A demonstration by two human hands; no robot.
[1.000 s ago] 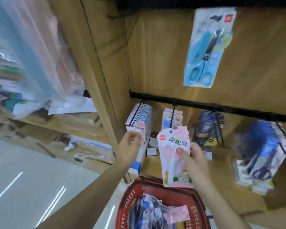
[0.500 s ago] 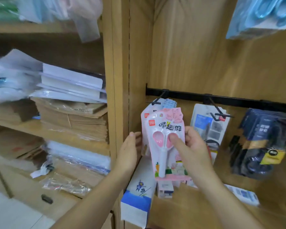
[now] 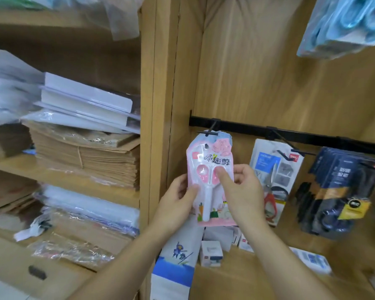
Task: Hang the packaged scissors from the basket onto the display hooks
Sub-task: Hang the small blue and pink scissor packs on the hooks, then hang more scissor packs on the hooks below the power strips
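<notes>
Head view: both hands are up at the display wall, and the basket is out of frame. The pink scissors pack (image 3: 211, 185) is held upright in front of the leftmost hook (image 3: 210, 133) on the black rail (image 3: 290, 136).

- **Left hand:** the left hand (image 3: 177, 199) pinches the pack's left edge, thumb on the front and fingers behind.
- **Right hand:** the right hand (image 3: 241, 191) grips the right side. Its thumb presses the front over the pink handles, and its fingers wrap behind.
- **Hang hole:** the hang hole (image 3: 206, 145) near the pack's top shows dark and unfilled, just below the hook's tip.
- **Hook load:** blue-topped packs (image 3: 224, 135) already hang on that hook behind the pink one.

Also in view:
- A grey-blue pack (image 3: 275, 167) with red-handled scissors hangs on the next hook to the right.
- Dark packs (image 3: 338, 187) hang further right.
- A blue scissors pack (image 3: 344, 22) is at top right.
- Small white boxes (image 3: 210, 253) sit on the shelf below.
- Kraft paper stacks (image 3: 87, 161) are in the left bay.

Step, as a judgement: lining up to hang, pack not yet on the hook. The next move calls for a small lift so the hole meets the hook tip. The pack then has to be pushed back along the prong, top edge kept flat, before both hands let go. The pack is thin and flexible, so the card could buckle if the hole misses the tip.
</notes>
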